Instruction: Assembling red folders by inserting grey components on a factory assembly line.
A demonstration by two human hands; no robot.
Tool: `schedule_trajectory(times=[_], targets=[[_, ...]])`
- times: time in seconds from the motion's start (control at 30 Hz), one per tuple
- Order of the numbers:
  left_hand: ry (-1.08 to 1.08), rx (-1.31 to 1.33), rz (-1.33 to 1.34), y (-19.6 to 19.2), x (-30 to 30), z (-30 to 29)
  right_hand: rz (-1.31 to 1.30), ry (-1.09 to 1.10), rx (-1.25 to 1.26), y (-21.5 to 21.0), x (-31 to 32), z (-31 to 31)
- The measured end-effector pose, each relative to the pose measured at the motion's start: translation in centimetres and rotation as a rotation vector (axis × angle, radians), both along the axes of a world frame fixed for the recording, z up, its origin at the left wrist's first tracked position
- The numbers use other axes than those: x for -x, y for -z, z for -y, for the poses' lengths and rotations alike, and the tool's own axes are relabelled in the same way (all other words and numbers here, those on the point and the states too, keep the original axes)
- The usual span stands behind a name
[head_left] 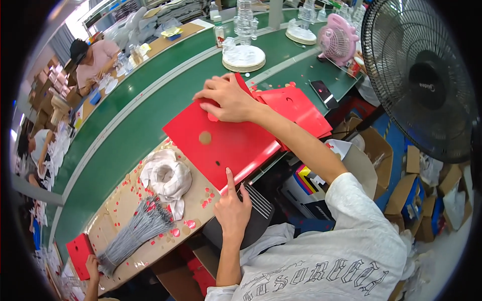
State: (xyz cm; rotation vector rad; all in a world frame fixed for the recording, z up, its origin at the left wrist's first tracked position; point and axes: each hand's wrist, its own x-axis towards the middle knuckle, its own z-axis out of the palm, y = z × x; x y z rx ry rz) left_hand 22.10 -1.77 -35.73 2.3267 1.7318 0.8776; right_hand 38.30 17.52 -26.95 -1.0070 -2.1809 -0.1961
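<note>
A large glossy red sheet (236, 143) lies at an angle in front of me, over the table's near edge. It shows a round tan spot and a small dark mark. My right hand (228, 99) rests on its far part with fingers bent and apart. A red disc (213, 117) shows just under that hand. My left hand (234, 210) is at the sheet's near corner, index finger stretched onto it and thumb apart; the other fingers are curled. More red sheets (296, 108) lie to the right, partly behind my right forearm.
On the tan-covered table are a white cloth roll (168, 175), a bundle of grey ties (135, 231) and scattered red discs. Another person's hand (93, 266) holds a red piece (80, 253). A phone (324, 94), a pink fan (339, 40) and a large black fan (422, 80) stand right.
</note>
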Motion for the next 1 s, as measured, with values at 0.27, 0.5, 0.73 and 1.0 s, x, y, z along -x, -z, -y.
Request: schedule_trajectory(times=[0.27, 0.5, 0.73, 1.0], targets=[[0.067, 0.156, 0.392, -2.3, 2.9, 2.1, -0.123, 0.259, -0.273, -8.3, -12.2, 2.1], [0.017, 0.235, 0.456, -1.6, 2.9, 2.4, -0.381, 0.383, 0.369, 4.1, -25.7, -2.7], [-0.006, 0.271, 0.484, -1.5, 3.0, 2.6, -0.335, 0.407, 0.712, 13.1, -27.3, -3.9], [-0.208, 0.243, 0.638, -1.1, 4.2, 1.3, -0.270, 0.372, 0.109, 9.9, -17.9, -1.0]])
